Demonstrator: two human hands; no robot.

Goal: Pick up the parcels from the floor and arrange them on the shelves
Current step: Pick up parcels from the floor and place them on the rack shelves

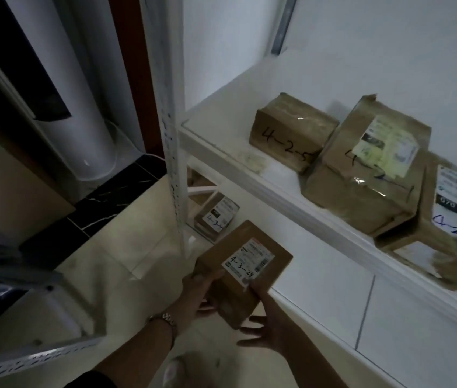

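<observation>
Caught the small cardboard box marked 4-3-24 at lower centre of the frame, off the floor and just right of the white rack post. Clamped along its left edge by the left hand, thumb on top. Propped at the near corner by the right hand, fingers splayed straight (not really wrapped). Looked light and stiff. Best gripped by opposite edges, clear of the label.

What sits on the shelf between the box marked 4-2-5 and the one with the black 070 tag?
Another brown parcel with a pale yellow label, crowded close to both; the head view shows it.
</observation>
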